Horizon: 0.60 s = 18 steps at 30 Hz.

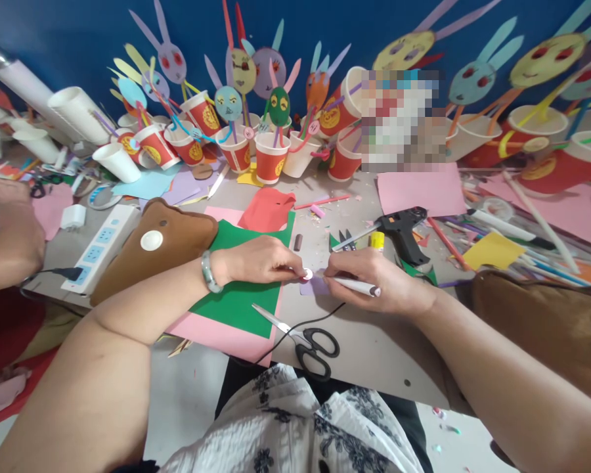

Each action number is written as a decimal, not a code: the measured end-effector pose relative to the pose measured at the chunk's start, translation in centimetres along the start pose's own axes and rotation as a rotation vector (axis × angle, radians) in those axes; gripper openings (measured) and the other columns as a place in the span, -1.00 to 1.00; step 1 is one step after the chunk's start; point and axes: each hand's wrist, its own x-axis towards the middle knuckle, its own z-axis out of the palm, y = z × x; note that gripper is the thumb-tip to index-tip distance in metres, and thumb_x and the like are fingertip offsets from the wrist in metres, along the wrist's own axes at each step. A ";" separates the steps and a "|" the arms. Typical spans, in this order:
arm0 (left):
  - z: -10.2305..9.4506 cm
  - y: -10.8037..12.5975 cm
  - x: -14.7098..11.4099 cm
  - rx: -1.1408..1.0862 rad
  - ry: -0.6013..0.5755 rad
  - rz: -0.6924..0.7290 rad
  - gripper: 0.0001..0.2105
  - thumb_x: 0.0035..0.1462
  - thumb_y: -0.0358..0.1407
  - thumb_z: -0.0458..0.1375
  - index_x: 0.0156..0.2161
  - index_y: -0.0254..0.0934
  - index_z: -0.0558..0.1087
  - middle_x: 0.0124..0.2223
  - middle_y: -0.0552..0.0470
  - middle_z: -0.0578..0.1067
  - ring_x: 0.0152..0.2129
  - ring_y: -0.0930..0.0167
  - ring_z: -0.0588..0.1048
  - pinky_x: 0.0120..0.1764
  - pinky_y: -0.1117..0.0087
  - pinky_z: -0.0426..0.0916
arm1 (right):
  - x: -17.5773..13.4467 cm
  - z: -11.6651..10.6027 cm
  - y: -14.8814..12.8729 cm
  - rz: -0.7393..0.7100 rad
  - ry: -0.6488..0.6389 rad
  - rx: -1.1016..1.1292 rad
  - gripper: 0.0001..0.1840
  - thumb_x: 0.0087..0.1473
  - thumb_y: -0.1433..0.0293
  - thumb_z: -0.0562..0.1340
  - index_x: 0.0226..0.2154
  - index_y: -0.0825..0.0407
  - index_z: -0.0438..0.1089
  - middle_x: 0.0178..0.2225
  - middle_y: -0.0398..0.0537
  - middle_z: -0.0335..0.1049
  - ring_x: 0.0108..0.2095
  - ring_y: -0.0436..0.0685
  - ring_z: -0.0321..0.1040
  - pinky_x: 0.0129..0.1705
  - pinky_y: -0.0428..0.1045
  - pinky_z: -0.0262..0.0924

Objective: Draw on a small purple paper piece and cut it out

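Observation:
Between the fingertips of my left hand point(263, 260) is a small round white disc point(307, 274) with a reddish edge. My right hand point(374, 276) grips a white marker point(357, 286), its tip pointing left toward the disc and hidden by my fingers. A small purple paper piece point(313, 287) lies on the table under my fingertips. Black-handled scissors point(305, 340) lie with their blades apart on the table and the sheets, just below my hands. My left wrist rests over green paper point(236, 305), which overlaps pink paper point(211, 333).
A hot glue gun point(404, 238) sits beyond my right hand. Paper cups with paper bunny figures point(272, 157) line the back. Left are a brown bear-shaped cushion point(182, 226) and a power strip point(101, 246). At far left is another person's arm point(10, 230). A thin black cord point(300, 323) crosses the scissors.

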 end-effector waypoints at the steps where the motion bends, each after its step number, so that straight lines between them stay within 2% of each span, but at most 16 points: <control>1: 0.0 0.0 0.0 0.002 0.000 0.004 -0.79 0.31 -0.20 0.13 -0.16 -0.18 0.61 -0.21 0.04 0.65 -0.30 0.47 0.56 -0.25 0.47 0.30 | 0.0 -0.1 -0.1 -0.004 -0.018 0.005 -0.77 0.21 0.41 0.15 -0.49 0.02 0.32 -0.58 -0.17 0.32 -0.57 -0.04 0.15 -0.45 -0.08 0.00; 4: 0.1 -0.1 0.0 0.009 -0.006 0.011 -0.79 0.31 -0.20 0.12 -0.16 -0.18 0.61 -0.22 0.04 0.65 -0.31 0.48 0.56 -0.26 0.48 0.29 | -0.1 -0.5 -0.2 -0.007 -0.055 0.031 -0.76 0.20 0.40 0.15 -0.50 0.02 0.30 -0.61 -0.20 0.26 -0.59 -0.05 0.10 -0.46 -0.09 -0.01; 9: 0.1 0.0 0.1 0.015 0.004 0.002 -0.79 0.30 -0.20 0.13 -0.19 -0.18 0.61 -0.26 0.05 0.65 -0.33 0.49 0.55 -0.29 0.48 0.27 | -0.2 -0.4 0.3 0.028 0.003 0.047 -0.81 0.18 0.39 0.17 -0.47 0.03 0.34 -0.58 -0.17 0.32 -0.58 -0.04 0.13 -0.46 -0.09 0.00; 12: 0.1 -0.1 0.0 0.003 0.001 0.004 -0.78 0.31 -0.20 0.12 -0.18 -0.19 0.61 -0.25 0.04 0.65 -0.33 0.48 0.56 -0.28 0.48 0.29 | -0.1 -0.4 0.3 0.052 -0.033 0.080 -0.82 0.18 0.39 0.17 -0.46 0.05 0.36 -0.56 -0.14 0.36 -0.56 -0.04 0.14 -0.46 -0.09 0.01; 18: 0.2 -0.2 0.0 -0.004 -0.006 0.005 -0.78 0.31 -0.19 0.12 -0.16 -0.18 0.61 -0.24 0.03 0.65 -0.32 0.47 0.56 -0.27 0.47 0.29 | -0.3 -0.9 0.4 0.122 -0.103 0.251 -0.83 0.11 0.38 0.23 -0.49 0.06 0.37 -0.61 -0.22 0.29 -0.57 -0.08 0.09 -0.49 -0.12 0.00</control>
